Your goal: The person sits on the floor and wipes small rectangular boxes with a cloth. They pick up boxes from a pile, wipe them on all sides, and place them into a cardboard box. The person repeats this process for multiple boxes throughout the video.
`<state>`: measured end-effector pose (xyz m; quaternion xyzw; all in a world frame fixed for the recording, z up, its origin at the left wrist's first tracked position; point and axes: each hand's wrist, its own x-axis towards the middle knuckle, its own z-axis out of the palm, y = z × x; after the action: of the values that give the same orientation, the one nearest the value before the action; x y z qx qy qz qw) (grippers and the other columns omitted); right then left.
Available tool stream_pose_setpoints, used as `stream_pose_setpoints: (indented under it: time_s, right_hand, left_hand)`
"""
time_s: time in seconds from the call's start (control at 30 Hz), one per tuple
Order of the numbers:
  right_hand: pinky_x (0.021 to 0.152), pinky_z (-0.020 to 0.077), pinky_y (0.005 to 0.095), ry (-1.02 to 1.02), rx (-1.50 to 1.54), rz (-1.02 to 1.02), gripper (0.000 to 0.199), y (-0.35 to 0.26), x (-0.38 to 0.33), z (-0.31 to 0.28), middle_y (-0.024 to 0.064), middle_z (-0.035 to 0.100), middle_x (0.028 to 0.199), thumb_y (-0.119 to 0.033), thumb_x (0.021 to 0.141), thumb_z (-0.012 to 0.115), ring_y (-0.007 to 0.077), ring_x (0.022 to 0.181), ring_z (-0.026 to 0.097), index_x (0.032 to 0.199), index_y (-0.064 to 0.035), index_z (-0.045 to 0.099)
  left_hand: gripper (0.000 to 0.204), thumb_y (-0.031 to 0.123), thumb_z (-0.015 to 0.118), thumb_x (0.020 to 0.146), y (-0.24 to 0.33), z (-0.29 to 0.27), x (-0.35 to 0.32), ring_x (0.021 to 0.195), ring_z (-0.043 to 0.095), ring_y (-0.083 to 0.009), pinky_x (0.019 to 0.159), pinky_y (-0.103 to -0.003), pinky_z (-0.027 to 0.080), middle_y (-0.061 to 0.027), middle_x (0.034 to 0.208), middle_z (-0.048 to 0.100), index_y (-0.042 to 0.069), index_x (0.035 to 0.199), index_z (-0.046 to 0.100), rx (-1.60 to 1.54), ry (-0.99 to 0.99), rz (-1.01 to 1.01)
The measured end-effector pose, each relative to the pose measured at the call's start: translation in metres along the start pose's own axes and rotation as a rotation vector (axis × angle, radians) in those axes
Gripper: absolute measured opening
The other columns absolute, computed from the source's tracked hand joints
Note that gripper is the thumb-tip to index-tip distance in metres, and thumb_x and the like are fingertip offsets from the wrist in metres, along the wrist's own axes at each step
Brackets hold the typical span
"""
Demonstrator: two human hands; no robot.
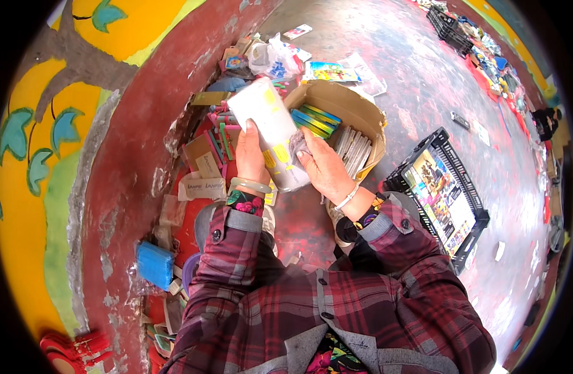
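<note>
My left hand (251, 156) is closed on the near left side of a flat white plastic-wrapped package (264, 115) with yellow patches, its thumb lying on top. Tilted between my hands, the package hides part of the floor pile behind it. In the closed fingers of my right hand (327, 163) is a crumpled greyish-purple cloth (297, 143), pressed on the package's right edge. Just beyond that hand stands an open cardboard box (377, 118). Inside it lie yellow, blue and green packs (317, 119) beside a row of pale slim packs (353, 148).
To the right, a black plastic crate (479, 219) carries a colourful printed sheet. Pens, cartons and a white plastic bag (275, 57) are heaped along the red wall base at left. A blue pack (155, 264) lies nearer me. Another black crate (449, 30) sits far right among clutter.
</note>
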<state>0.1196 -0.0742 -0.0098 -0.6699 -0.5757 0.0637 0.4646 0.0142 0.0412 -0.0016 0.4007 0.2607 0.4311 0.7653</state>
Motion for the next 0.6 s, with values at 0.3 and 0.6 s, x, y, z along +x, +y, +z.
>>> stream_pose_setpoints:
  time_s: [0.3,0.6]
  right_hand:
    - [0.089,0.0422,0.0334,0.235,0.162,0.159,0.042,0.012,0.028,-0.035,0.0257,0.055,0.113,-0.015,0.089,0.052,0.0341,0.106,0.055,0.126,0.0034,0.043]
    - [0.083,0.0445,0.0373,0.201,0.054,0.005,0.031,0.021,0.039,-0.059,0.0181,0.059,0.102,-0.013,0.086,0.053,0.0342,0.095,0.057,0.115,-0.0006,0.052]
  left_hand:
    - [0.029,0.019,0.046,0.096,-0.037,0.015,-0.025,0.097,0.051,-0.0076,0.085,-0.024,0.042,-0.0028,0.110,0.057,0.001,0.119,0.050,0.151,-0.314,0.027]
    - [0.026,0.018,0.050,0.094,-0.047,0.012,-0.025,0.089,0.057,-0.0111,0.078,-0.026,0.046,-0.0051,0.101,0.062,0.002,0.114,0.052,0.366,-0.400,0.127]
